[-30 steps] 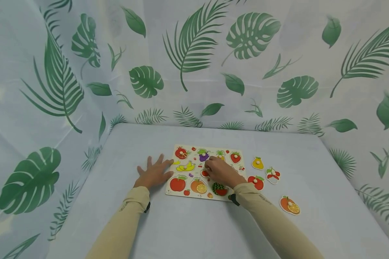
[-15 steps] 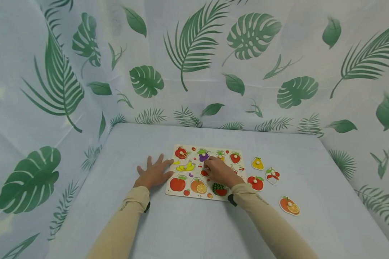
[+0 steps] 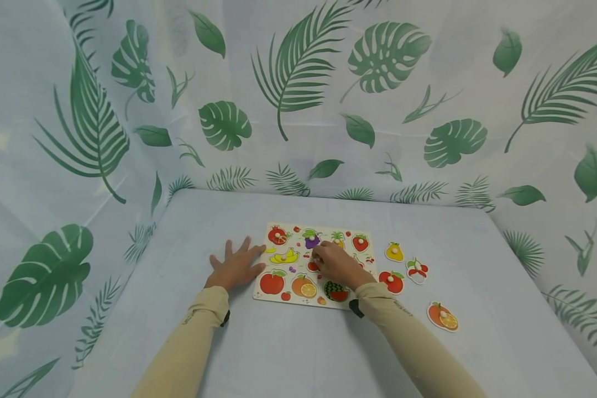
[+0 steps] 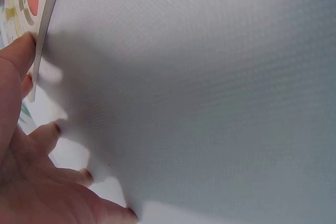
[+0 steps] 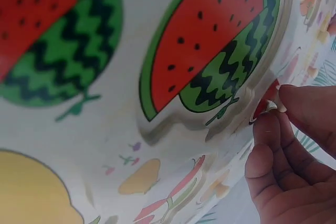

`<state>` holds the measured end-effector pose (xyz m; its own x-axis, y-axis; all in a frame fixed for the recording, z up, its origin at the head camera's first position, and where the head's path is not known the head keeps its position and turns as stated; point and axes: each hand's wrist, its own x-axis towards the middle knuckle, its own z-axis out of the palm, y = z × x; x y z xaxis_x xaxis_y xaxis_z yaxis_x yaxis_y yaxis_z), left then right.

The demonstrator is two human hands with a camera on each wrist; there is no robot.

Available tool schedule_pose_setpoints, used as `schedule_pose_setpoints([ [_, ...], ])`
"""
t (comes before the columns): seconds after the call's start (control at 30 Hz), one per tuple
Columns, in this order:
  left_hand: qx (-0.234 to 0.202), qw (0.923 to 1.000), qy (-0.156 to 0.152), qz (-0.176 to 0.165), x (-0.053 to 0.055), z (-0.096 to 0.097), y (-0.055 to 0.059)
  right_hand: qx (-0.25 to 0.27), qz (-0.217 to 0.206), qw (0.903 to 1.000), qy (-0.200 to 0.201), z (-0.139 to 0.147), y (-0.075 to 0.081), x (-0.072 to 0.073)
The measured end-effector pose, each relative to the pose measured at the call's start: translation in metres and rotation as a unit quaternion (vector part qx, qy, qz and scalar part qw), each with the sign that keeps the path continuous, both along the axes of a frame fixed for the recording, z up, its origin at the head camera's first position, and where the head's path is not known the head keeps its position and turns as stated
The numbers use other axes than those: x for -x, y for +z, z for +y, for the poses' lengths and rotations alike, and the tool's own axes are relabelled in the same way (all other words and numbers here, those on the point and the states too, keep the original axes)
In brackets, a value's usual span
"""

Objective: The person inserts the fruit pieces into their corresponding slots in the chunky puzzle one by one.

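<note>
Your right hand is closed in a pinch, thumb and fingertips together on the small pale knob of a red piece near the middle of the fruit board; you can't tell whether that piece sits fully in its recess. Your left hand has its fingers spread apart at the board's left edge, the thumb and index finger against it and the other fingertips down on the tabletop. On the board you have the knobbed pomegranate, grape, strawberry and banana pieces, plus a pineapple partly hidden by your right hand. Along the near row, the apple, orange and watermelon recesses show their printed pictures. Off the board's right side lie four loose pieces: a pear, cherries, a red apple just beside the edge, and an orange nearer you.
</note>
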<state>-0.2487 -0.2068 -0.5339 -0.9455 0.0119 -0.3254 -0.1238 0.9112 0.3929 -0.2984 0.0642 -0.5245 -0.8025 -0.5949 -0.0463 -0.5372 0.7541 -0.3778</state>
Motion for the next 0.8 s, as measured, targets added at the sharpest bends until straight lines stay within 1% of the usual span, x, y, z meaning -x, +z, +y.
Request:
schedule_pose_setpoints([
  [0.13, -0.001, 1.0, -0.002, 0.001, 0.001, 0.001, -0.001, 0.012, 0.001, 0.9999, 0.01, 0.008, 0.006, -0.002],
  [0.23, -0.003, 1.0, -0.003, -0.002, 0.0, 0.001, 0.0, 0.018, -0.002, 0.9998, 0.002, 0.017, 0.01, -0.003],
  [0.4, -0.002, 1.0, -0.002, -0.009, -0.001, -0.001, 0.003, 0.032, 0.008, 0.9995, -0.003, 0.035, 0.018, -0.003],
  [0.57, -0.002, 0.9999, -0.003, -0.013, -0.002, -0.001, 0.004, 0.034, 0.026, 0.9991, -0.006, 0.056, 0.027, 0.0],
  [0.73, -0.004, 0.9999, -0.006, -0.011, -0.003, -0.001, 0.004, 0.038, 0.045, 0.9982, -0.013, 0.082, 0.032, 0.004],
  [0.8, -0.002, 0.9999, -0.007, -0.01, -0.002, -0.001, 0.004, 0.04, 0.048, 0.9978, -0.022, 0.092, 0.034, 0.005],
])
